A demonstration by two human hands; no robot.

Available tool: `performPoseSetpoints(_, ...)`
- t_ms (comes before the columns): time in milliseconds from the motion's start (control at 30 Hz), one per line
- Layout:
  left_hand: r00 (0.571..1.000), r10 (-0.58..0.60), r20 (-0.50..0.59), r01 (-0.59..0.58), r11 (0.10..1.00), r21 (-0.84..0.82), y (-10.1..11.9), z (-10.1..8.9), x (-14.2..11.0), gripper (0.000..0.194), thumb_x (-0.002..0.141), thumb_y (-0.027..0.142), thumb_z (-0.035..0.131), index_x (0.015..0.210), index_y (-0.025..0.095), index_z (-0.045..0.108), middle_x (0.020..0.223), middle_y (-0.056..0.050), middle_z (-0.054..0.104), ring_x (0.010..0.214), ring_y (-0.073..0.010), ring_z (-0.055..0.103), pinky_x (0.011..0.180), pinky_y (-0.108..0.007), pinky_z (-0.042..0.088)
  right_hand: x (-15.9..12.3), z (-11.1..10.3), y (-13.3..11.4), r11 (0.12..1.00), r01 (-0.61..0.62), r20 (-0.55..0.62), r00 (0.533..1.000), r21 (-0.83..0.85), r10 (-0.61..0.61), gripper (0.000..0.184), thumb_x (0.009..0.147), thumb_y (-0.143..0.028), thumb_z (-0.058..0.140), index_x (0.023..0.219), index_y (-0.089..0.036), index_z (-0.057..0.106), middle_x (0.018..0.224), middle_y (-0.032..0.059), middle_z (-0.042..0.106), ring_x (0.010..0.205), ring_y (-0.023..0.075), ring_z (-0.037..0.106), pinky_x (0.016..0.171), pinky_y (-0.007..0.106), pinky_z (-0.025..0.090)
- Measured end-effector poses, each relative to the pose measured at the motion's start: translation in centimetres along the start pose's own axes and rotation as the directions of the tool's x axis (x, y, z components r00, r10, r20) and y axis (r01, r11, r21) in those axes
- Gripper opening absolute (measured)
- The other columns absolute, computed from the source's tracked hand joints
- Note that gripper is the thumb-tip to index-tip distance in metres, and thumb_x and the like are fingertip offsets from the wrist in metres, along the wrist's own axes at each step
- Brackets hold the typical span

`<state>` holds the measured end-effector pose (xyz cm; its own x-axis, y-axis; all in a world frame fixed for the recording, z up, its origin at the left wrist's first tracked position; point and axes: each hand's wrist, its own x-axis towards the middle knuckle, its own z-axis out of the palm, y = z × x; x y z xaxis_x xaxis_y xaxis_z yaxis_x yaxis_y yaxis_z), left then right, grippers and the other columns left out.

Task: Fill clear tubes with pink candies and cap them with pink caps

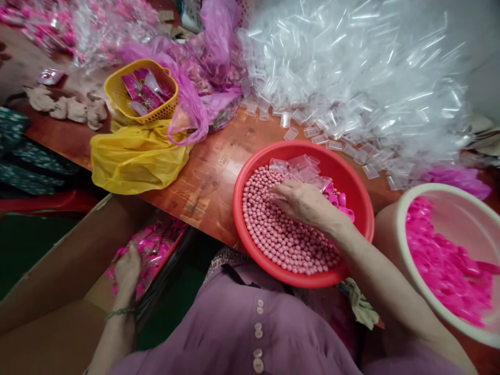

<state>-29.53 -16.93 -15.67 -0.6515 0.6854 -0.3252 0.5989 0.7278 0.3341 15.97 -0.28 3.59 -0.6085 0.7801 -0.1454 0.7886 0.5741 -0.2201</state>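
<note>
Small round balls, dusty pink, smooth, satin-like (273,224), fill most of a round red plastic basin (363,200), near edge of desk. Same basin, far side: thin clear plastic pcs (300,162) w/ glossy hot-pink moulded pcs (340,201) next to them. R hand (299,200) is over the balls, fingers bent & close tog., tips down at the balls; can't tell if they grip any. L hand (128,265) is low, below desk level, fingers curled down on shiny pink pcs (156,252) beside a brown cardboard box wall (62,265); can't tell how far open or what's held. Green band (120,312) on L wrist.

Desk (214,192): reddish-brown, wood-patterned, slightly glossy, scuffed. Floor (23,250) green, pale wall (484,52) top R.

Far side of desk: big heap of clear plastic cylinders (351,67), spilling twd basin. R of basin, v. near: round whitish plastic tub (399,229) w/ hot-pink plastic pcs (449,265). To L: yellow perforated basket (164,110) w/ pink packets (142,91), crumpled yellow plastic bag (136,156) just in front, translucent purple bag (221,26) against basket. R forearm & hand block part of basin's contents.
</note>
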Motion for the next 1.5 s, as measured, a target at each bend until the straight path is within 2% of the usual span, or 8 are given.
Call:
performPoseSetpoints(167, 0.997, -0.039, -0.066, 0.040, 0.999, 0.009, 3.0, -0.2, -0.7, 0.044, 0.087, 0.044, 0.040, 0.099, 0.012, 0.067, 0.100, -0.022, 0.073, 0.110, -0.0410, 0.067, 0.089, -0.050, 0.053, 0.1, 1.3, 0.8, 0.963, -0.046, 0.161, 0.987, 0.266, 0.003, 0.024, 0.091, -0.024, 0.064, 0.113, -0.016, 0.068, 0.107, 0.0093, 0.074, 0.093, 0.0213, 0.067, 0.082, 0.030, 0.046)
performPoseSetpoints(333, 0.920, 0.228, -0.320, -0.363, 0.804, -0.471, 11.6, -2.2, -5.8, 0.039, 0.093, 0.045, 0.044, 0.098, 0.016, 0.069, 0.098, -0.012, 0.075, 0.093, -0.0248, 0.073, 0.090, -0.040, 0.058, -0.1, -0.4, 1.1, 0.985, -0.073, 0.271, 0.962, 0.157, 0.028, 0.017, 0.090, -0.024, 0.064, 0.103, -0.014, 0.070, 0.105, 0.0112, 0.074, 0.096, 0.0229, 0.067, 0.082, 0.029, 0.045)
performPoseSetpoints(500, 0.591, 0.674, -0.444, -0.792, 0.381, -0.477, 21.6, -3.4, -12.1, 0.034, 0.101, 0.037, 0.044, 0.102, 0.018, 0.073, 0.104, -0.006, 0.077, 0.103, -0.0184, 0.071, 0.097, -0.034, 0.056, 0.1, -0.6, -1.1, 0.966, -0.156, 0.345, 0.912, -0.207, 0.221, 0.027, 0.088, -0.005, 0.048, 0.098, -0.009, 0.072, 0.100, 0.0192, 0.074, 0.086, 0.0257, 0.070, 0.071, 0.032, 0.045)
performPoseSetpoints(733, 0.286, 0.894, -0.345, -0.933, 0.178, -0.313, 28.5, -0.3, -13.8, 0.042, 0.105, 0.028, 0.033, 0.132, 0.010, 0.059, 0.130, -0.015, 0.070, 0.126, -0.0204, 0.065, 0.110, -0.037, 0.052, 1.7, 2.4, -1.0, 0.989, -0.016, 0.308, 0.951, 0.146, -0.030, 0.025, 0.074, -0.004, 0.058, 0.096, -0.013, 0.067, 0.091, 0.0080, 0.071, 0.078, 0.0189, 0.061, 0.070, 0.027, 0.043)
performPoseSetpoints(867, 0.255, 0.904, -0.343, -0.950, 0.167, -0.264, 28.6, 0.5, -13.6, 0.043, 0.104, 0.021, 0.034, 0.141, 0.008, 0.051, 0.136, -0.018, 0.067, 0.129, -0.0208, 0.064, 0.112, -0.036, 0.050, 1.9, 2.9, 0.5, 0.899, -0.069, 0.263, 0.963, 0.433, -0.053, 0.016, 0.076, -0.014, 0.062, 0.091, -0.015, 0.065, 0.080, 0.0003, 0.063, 0.072, 0.0153, 0.054, 0.067, 0.026, 0.042)
performPoseSetpoints(1100, 0.303, 0.937, -0.175, -0.896, 0.218, -0.386, 28.5, -1.3, -13.3, 0.054, 0.098, 0.020, 0.046, 0.151, 0.008, 0.040, 0.152, -0.022, 0.052, 0.144, -0.0264, 0.050, 0.121, -0.045, 0.043, 0.7, 1.0, 1.8, 0.476, -0.067, 0.118, 0.990, 0.877, -0.078, 0.043, 0.079, -0.037, 0.076, 0.118, -0.019, 0.069, 0.097, -0.0007, 0.068, 0.091, 0.0163, 0.061, 0.087, 0.031, 0.050)
performPoseSetpoints(1300, 0.230, 0.951, 0.204, -0.486, 0.294, -0.823, 30.9, -2.0, -12.2, 0.062, 0.090, 0.030, 0.063, 0.148, 0.012, 0.046, 0.142, -0.020, 0.060, 0.128, -0.0286, 0.063, 0.108, -0.044, 0.053, -0.5, -0.7, 1.5, 0.302, -0.013, 0.047, 0.993, 0.953, -0.105, 0.038, 0.080, -0.030, 0.078, 0.116, -0.020, 0.073, 0.104, 0.0023, 0.073, 0.101, 0.0169, 0.065, 0.092, 0.032, 0.053)
performPoseSetpoints(1500, 0.218, 0.942, 0.255, -0.276, 0.311, -0.910, 32.4, -1.2, -12.7, 0.050, 0.088, 0.028, 0.068, 0.135, 0.013, 0.061, 0.116, -0.011, 0.073, 0.107, -0.0215, 0.070, 0.105, -0.039, 0.053, -0.9, -0.8, 1.7, 0.198, -0.018, 0.027, 0.999, 0.980, -0.039, 0.040, 0.073, -0.032, 0.086, 0.109, -0.020, 0.075, 0.100, 0.0027, 0.075, 0.094, 0.0164, 0.069, 0.090, 0.032, 0.055)
